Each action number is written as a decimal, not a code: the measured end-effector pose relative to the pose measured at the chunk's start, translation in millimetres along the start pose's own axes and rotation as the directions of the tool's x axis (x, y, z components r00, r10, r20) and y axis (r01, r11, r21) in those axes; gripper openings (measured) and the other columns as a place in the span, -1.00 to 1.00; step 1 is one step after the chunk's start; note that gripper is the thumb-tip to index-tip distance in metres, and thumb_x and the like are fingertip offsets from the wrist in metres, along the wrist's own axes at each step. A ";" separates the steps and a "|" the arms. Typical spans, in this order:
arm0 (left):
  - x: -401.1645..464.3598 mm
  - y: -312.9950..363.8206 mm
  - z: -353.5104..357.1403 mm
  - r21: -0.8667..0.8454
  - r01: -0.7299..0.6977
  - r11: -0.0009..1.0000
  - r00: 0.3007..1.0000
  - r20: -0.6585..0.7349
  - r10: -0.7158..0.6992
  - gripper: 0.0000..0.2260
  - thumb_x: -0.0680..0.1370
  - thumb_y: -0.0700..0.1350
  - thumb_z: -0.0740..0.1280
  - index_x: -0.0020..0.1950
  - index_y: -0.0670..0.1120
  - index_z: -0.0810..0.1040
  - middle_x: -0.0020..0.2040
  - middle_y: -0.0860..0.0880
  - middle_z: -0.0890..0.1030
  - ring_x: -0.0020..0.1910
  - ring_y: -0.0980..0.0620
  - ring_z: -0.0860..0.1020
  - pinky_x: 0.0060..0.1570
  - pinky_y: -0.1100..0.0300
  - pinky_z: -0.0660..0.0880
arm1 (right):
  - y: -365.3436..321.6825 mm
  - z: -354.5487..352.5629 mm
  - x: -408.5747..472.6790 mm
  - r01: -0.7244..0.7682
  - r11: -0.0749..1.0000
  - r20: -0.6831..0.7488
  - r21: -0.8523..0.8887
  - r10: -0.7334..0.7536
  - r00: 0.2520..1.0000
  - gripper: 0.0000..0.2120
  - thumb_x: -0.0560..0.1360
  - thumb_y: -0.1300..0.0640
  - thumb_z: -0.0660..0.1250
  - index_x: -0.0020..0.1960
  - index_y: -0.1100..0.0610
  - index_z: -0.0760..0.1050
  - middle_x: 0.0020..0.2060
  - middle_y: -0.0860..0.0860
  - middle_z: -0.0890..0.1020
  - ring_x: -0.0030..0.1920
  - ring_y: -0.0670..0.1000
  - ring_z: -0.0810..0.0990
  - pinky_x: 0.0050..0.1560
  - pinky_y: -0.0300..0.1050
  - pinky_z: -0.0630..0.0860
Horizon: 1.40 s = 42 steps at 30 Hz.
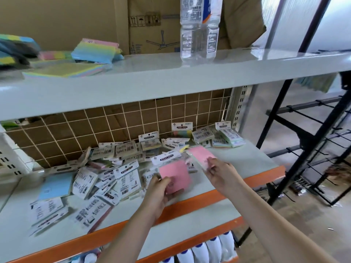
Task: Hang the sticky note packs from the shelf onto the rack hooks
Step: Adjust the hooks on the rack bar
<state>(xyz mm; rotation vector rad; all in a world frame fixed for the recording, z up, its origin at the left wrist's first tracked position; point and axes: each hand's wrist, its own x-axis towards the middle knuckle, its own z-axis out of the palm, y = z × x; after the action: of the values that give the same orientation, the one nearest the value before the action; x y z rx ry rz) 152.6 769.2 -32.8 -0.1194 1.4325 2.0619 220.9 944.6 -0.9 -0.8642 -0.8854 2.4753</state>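
Several sticky note packs (pixel 106 173) with white header cards lie heaped on the grey shelf (pixel 252 160) with the orange front edge. My left hand (pixel 159 192) grips a pink sticky note pack (pixel 175 172) by its lower edge, its white header pointing up and away. My right hand (pixel 220 173) pinches a second, paler pink pack (pixel 201 154) just to the right of it, above the shelf. The black rack (pixel 311 149) with thin hooks (pixel 334 138) stands to the right of the shelf; the hooks that I can see are bare.
A clear water bottle (pixel 200 29) stands on the upper shelf (pixel 171 80), with loose pastel note pads (pixel 95 50) to its left and a cardboard box (pixel 153 25) behind. A wire grid (pixel 114 126) backs the lower shelf. White bottles (pixel 209 249) stand below.
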 end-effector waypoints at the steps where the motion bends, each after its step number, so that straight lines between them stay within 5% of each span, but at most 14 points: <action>1: -0.4 1.2 9.2 -0.042 0.009 0.999 1.000 0.030 -0.008 -0.92 0.53 -0.38 0.26 -0.01 -0.25 0.43 -0.05 -0.22 0.53 0.03 -0.20 0.55 -0.29 0.00 0.62 | -1.9 0.0 -2.8 0.001 1.000 0.022 0.002 -0.001 1.000 -0.89 0.52 0.40 0.27 -0.18 0.33 0.46 -0.39 0.19 0.53 -0.42 0.02 0.56 -0.37 -0.17 0.60; 4: -2.5 4.2 39.3 -0.075 -0.007 0.997 0.992 0.127 0.016 -0.88 0.52 -0.41 0.27 0.01 -0.27 0.45 -0.11 -0.24 0.58 -0.01 -0.21 0.57 -0.28 0.02 0.62 | -7.2 -6.0 -9.4 0.036 0.996 0.044 -0.086 -0.032 0.999 -0.85 0.47 0.46 0.30 -0.09 0.25 0.42 -0.23 0.23 0.58 -0.28 0.10 0.61 -0.27 -0.09 0.61; 8: -5.8 5.9 77.9 0.015 -0.081 0.997 0.965 0.253 0.075 -0.75 0.44 -0.23 0.41 0.09 -0.18 0.47 0.05 -0.20 0.64 -0.04 -0.13 0.65 -0.19 0.04 0.63 | -26.7 -23.0 -14.6 0.111 0.953 0.041 -0.284 -0.103 0.994 -0.78 0.45 0.36 0.39 -0.09 0.15 0.38 -0.13 0.16 0.55 -0.19 0.07 0.53 -0.21 -0.14 0.44; 16: -4.8 -28.7 163.5 0.288 -0.284 0.915 0.934 0.298 0.196 -0.72 0.48 -0.24 0.41 0.13 -0.06 0.43 0.06 -0.19 0.62 -0.02 -0.12 0.64 -0.03 -0.05 0.60 | -100.4 -89.2 -25.1 0.313 0.608 0.241 -0.730 -0.200 0.950 -0.74 0.51 0.16 0.38 0.13 0.21 0.42 -0.02 0.23 0.59 -0.13 0.00 0.52 -0.15 -0.17 0.45; 18: -8.3 -40.7 184.3 0.334 -0.334 0.881 0.913 0.347 0.215 -0.74 0.48 -0.25 0.41 0.08 -0.04 0.42 0.00 -0.17 0.62 -0.13 -0.02 0.66 -0.14 0.05 0.62 | -122.0 -105.9 -25.3 0.353 0.571 0.274 -0.742 -0.223 0.936 -0.68 0.54 0.07 0.34 0.15 0.29 0.44 -0.02 0.27 0.59 -0.14 -0.04 0.52 -0.13 -0.18 0.44; 22: -20.4 -63.2 232.9 0.340 -0.364 0.867 0.893 0.392 0.221 -0.62 0.35 -0.09 0.47 0.10 -0.02 0.44 -0.07 -0.06 0.64 -0.13 0.02 0.65 -0.23 0.10 0.59 | -167.8 -137.6 -33.5 0.442 0.560 0.284 -0.701 -0.350 0.893 -0.67 0.55 -0.05 0.31 -0.03 0.25 0.50 -0.34 -0.04 0.47 -0.35 -0.14 0.42 -0.37 -0.31 0.32; 27: -36.2 -97.3 300.9 0.282 -0.344 0.896 0.875 0.443 0.196 -0.67 0.42 -0.17 0.44 0.13 -0.06 0.44 -0.18 0.03 0.69 -0.17 0.00 0.68 -0.29 0.07 0.61 | -217.9 -194.1 -50.5 0.478 0.640 0.289 -0.602 -0.384 0.877 -0.66 0.49 -0.02 0.35 0.07 0.24 0.50 -0.12 0.22 0.62 -0.17 0.05 0.58 -0.17 -0.02 0.51; 31: -48.3 -129.1 358.2 0.281 -0.319 0.905 0.856 0.494 0.148 -0.82 0.42 0.08 0.37 -0.04 0.08 0.47 -0.15 0.08 0.67 -0.11 0.01 0.67 -0.20 -0.01 0.61 | -255.7 -240.0 -61.2 0.492 0.635 0.258 -0.595 -0.430 0.866 -0.82 0.56 0.14 0.31 0.05 0.25 0.49 -0.18 0.09 0.63 -0.24 -0.05 0.57 -0.32 -0.27 0.47; 34: -54.2 -148.4 398.0 0.256 -0.277 0.926 0.863 0.491 0.122 -0.85 0.41 0.13 0.37 -0.16 0.08 0.51 -0.16 0.05 0.68 -0.11 -0.06 0.67 -0.15 -0.12 0.61 | -282.9 -268.9 -65.0 0.490 0.610 0.213 -0.622 -0.471 0.856 -0.82 0.57 0.14 0.30 0.06 0.26 0.46 -0.17 0.09 0.60 -0.21 -0.01 0.55 -0.31 -0.21 0.45; 42: -54.5 -178.0 475.9 0.228 -0.363 0.903 0.837 0.506 0.209 -0.61 0.38 0.10 0.40 0.19 0.10 0.48 -0.14 0.03 0.68 -0.19 -0.03 0.68 -0.26 0.09 0.61 | -339.4 -324.2 -59.8 0.451 0.579 0.015 -0.680 -0.603 0.797 -0.73 0.50 -0.05 0.38 0.01 0.10 0.38 -0.08 0.05 0.58 -0.13 -0.04 0.57 -0.25 -0.21 0.52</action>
<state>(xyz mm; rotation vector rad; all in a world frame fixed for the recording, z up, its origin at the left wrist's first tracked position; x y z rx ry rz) 416.8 1200.8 38.0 0.7320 1.5007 1.8696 523.7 1304.5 51.5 -0.8729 -1.6922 1.4895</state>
